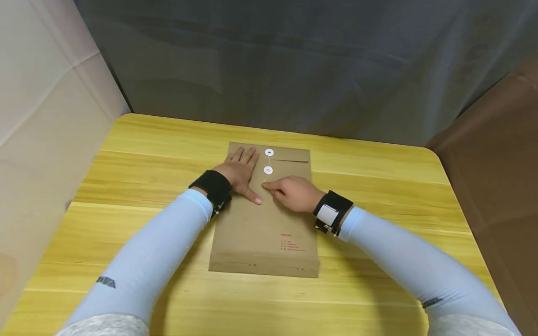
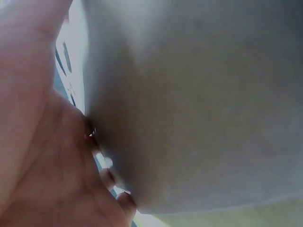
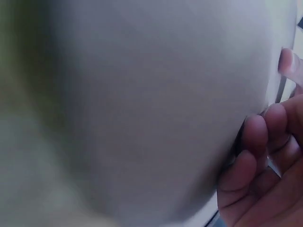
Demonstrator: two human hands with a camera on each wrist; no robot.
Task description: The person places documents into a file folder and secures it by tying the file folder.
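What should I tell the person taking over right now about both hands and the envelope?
Left hand: flat, pressing the upper left of the brown kraft paper string-tie envelope.
Right hand: grip pinching the thin white string just below the lower white round button.
The envelope lies flat, mid yellow wooden table, flap end away.
Done: envelope steadied, string in hand.
Left: whether the string is wound round the upper white round button cannot be told.

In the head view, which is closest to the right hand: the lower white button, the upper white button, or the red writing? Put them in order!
Measured from the right hand:
1. The lower white button, just past the fingertips, up and to the left.
2. The upper white button, farther up on the flap.
3. The red writing, down near the envelope's bottom end; about as far off as the upper button, so too close to call.
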